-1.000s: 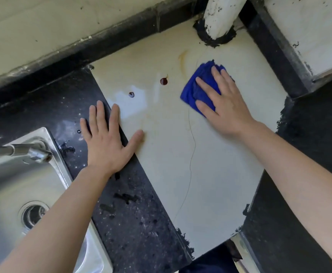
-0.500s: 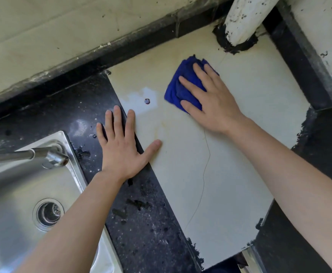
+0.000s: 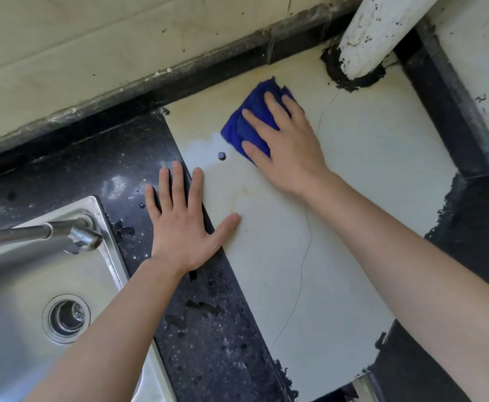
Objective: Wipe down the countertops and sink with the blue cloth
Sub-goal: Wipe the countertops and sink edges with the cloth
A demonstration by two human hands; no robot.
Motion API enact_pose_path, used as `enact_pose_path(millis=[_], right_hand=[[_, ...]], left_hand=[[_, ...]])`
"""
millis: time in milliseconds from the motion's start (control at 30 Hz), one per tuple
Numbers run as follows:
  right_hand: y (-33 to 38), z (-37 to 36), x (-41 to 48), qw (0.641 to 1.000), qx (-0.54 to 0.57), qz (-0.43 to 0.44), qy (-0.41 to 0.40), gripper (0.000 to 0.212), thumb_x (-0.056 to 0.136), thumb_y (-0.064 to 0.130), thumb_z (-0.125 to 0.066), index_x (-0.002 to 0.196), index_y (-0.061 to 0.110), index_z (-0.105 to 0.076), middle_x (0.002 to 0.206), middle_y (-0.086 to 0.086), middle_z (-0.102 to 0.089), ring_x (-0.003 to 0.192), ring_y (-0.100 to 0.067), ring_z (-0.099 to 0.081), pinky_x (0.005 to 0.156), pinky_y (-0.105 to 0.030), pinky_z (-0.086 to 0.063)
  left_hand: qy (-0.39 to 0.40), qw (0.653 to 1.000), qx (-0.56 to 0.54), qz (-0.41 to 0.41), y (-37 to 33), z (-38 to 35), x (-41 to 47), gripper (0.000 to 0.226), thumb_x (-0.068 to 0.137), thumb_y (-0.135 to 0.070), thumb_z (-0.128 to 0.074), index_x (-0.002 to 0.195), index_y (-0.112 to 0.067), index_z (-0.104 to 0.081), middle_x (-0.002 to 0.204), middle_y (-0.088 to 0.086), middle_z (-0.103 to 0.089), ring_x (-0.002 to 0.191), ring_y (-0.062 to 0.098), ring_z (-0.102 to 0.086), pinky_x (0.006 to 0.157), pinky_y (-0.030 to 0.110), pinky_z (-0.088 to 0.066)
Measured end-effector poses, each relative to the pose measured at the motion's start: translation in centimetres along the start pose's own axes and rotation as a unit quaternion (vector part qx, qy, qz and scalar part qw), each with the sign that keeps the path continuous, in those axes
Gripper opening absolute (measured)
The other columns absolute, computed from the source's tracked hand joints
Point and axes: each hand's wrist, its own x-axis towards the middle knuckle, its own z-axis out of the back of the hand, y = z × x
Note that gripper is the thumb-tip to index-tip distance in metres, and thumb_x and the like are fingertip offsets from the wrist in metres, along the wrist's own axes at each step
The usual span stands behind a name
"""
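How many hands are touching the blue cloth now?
1. The right hand presses the cloth on the pale tile; the left hand lies flat, apart from it, near the sink.

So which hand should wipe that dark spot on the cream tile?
Right. The right hand already presses the blue cloth beside the dark spot; the left hand lies flat and empty, bracing.

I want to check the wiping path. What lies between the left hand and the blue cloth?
In the head view, only pale countertop with one small dark red spot lies between left hand and blue cloth.
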Motion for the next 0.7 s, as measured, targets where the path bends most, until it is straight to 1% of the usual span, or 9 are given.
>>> enact_pose_path(millis=[33,100,167,233,367,467,533,633,700], right_hand=[[-1.0,0.0,-1.7,0.999,0.002,0.032,0.012,0.059,0.102,0.056,-0.035,0.156,0.033,-0.031,0.166,-0.008,-0.017,0.151,-0.034,-0.012,0.124,-0.044,-0.015],[-2.4,0.0,-4.3,0.998,0.001,0.045,0.038,0.060,0.102,0.058,-0.033,0.157,0.036,-0.025,0.167,-0.006,-0.011,0.153,-0.030,-0.006,0.125,-0.043,-0.012],[-2.7,0.2,-4.5,0.998,0.000,0.017,0.057,0.062,0.102,0.061,-0.030,0.158,0.038,-0.018,0.168,-0.004,-0.002,0.154,-0.028,0.002,0.126,-0.042,-0.006],[-2.3,0.3,-2.3,0.998,0.006,-0.019,0.056,0.064,0.101,0.062,-0.029,0.158,0.039,-0.013,0.168,-0.004,0.004,0.153,-0.030,0.007,0.124,-0.041,-0.001],[-0.8,0.3,4.4,0.996,0.027,-0.089,0.016,0.063,0.101,0.058,-0.030,0.158,0.036,-0.016,0.168,-0.011,0.001,0.152,-0.039,0.003,0.124,-0.047,-0.002],[0.8,-0.6,4.2,0.993,0.030,-0.112,-0.009,0.063,0.101,0.057,-0.031,0.158,0.034,-0.020,0.167,-0.013,-0.003,0.152,-0.040,0.000,0.124,-0.049,-0.005],[1.3,-1.2,-0.8,0.998,0.024,-0.053,-0.015,0.062,0.102,0.055,-0.032,0.158,0.032,-0.024,0.167,-0.013,-0.006,0.153,-0.039,-0.002,0.123,-0.051,-0.010],[-0.6,-1.8,-10.5,0.997,0.036,0.060,0.021,0.059,0.102,0.054,-0.039,0.157,0.032,-0.029,0.168,-0.009,-0.006,0.154,-0.033,0.000,0.123,-0.051,-0.013],[-3.0,-1.7,-13.6,0.994,0.039,0.091,0.040,0.059,0.101,0.054,-0.044,0.155,0.035,-0.032,0.168,-0.006,-0.009,0.155,-0.030,-0.003,0.123,-0.051,-0.016]], left_hand=[[-0.001,1.000,0.003,0.000,0.0,0.0,0.0,0.102,0.081,-0.087,-0.019,0.157,-0.022,-0.001,0.165,0.010,0.013,0.150,0.026,0.021,0.120,0.057,0.006],[0.003,1.000,0.007,-0.002,-0.1,0.1,0.0,0.100,0.082,-0.086,-0.019,0.157,-0.022,0.000,0.165,0.010,0.013,0.150,0.027,0.020,0.119,0.058,0.006],[0.007,1.000,0.008,0.000,-0.1,0.1,0.1,0.098,0.084,-0.085,-0.019,0.157,-0.022,0.000,0.165,0.010,0.013,0.150,0.028,0.020,0.119,0.058,0.006],[0.008,1.000,0.011,0.003,-0.1,0.1,0.1,0.096,0.085,-0.082,-0.018,0.157,-0.022,0.000,0.164,0.010,0.014,0.150,0.028,0.020,0.119,0.058,0.006],[0.008,1.000,0.003,0.001,0.0,-0.1,0.0,0.089,0.088,-0.076,-0.018,0.157,-0.022,-0.001,0.165,0.009,0.013,0.150,0.027,0.021,0.119,0.057,0.007],[0.008,1.000,-0.012,-0.002,0.1,-0.2,0.1,0.083,0.091,-0.069,-0.017,0.157,-0.022,-0.002,0.165,0.008,0.014,0.150,0.026,0.020,0.119,0.056,0.009],[0.012,1.000,-0.016,-0.002,0.1,-0.2,0.1,0.079,0.092,-0.065,-0.014,0.157,-0.023,0.000,0.164,0.007,0.016,0.149,0.024,0.022,0.119,0.056,0.010],[0.010,1.000,-0.009,-0.004,0.3,-0.3,0.1,0.077,0.092,-0.062,-0.012,0.158,-0.023,0.003,0.164,0.008,0.017,0.148,0.024,0.025,0.119,0.055,0.011],[0.012,1.000,-0.004,-0.004,0.3,-0.3,0.1,0.078,0.092,-0.063,-0.013,0.157,-0.022,0.002,0.164,0.009,0.017,0.149,0.025,0.024,0.119,0.055,0.011]])
